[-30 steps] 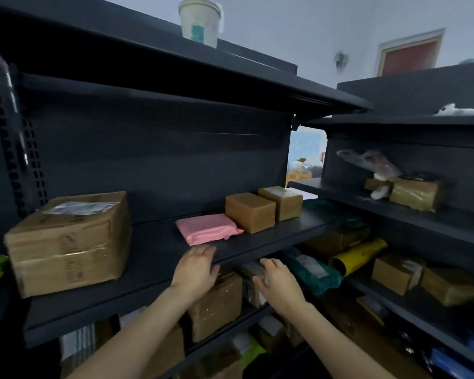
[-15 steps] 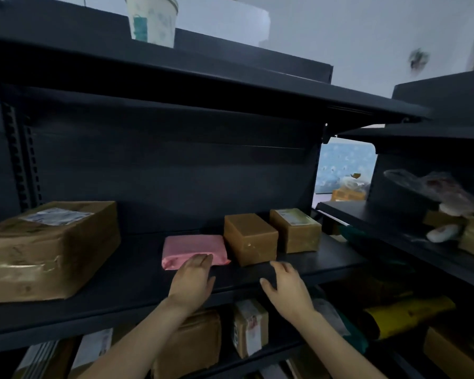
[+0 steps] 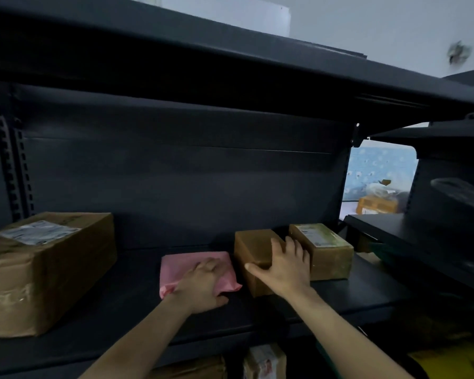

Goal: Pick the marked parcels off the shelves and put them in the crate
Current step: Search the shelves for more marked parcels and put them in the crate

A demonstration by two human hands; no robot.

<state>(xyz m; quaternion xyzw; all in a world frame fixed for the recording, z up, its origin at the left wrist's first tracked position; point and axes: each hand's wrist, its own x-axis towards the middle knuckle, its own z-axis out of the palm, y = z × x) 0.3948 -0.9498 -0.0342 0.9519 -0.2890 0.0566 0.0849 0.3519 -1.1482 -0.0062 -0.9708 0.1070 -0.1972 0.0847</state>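
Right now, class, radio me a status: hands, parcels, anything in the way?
Left hand rests on pink parcel, flat on shelf. Right hand grips plain brown box. Labelled box crowds its right side.

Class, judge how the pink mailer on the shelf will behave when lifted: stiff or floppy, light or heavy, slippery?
Probably floppy: the pink mailer lies flat, with a wrinkled corner, unlike the brown box beside it. Likely light, being thin. Its smooth plastic-looking skin may slip under the left hand resting on it.
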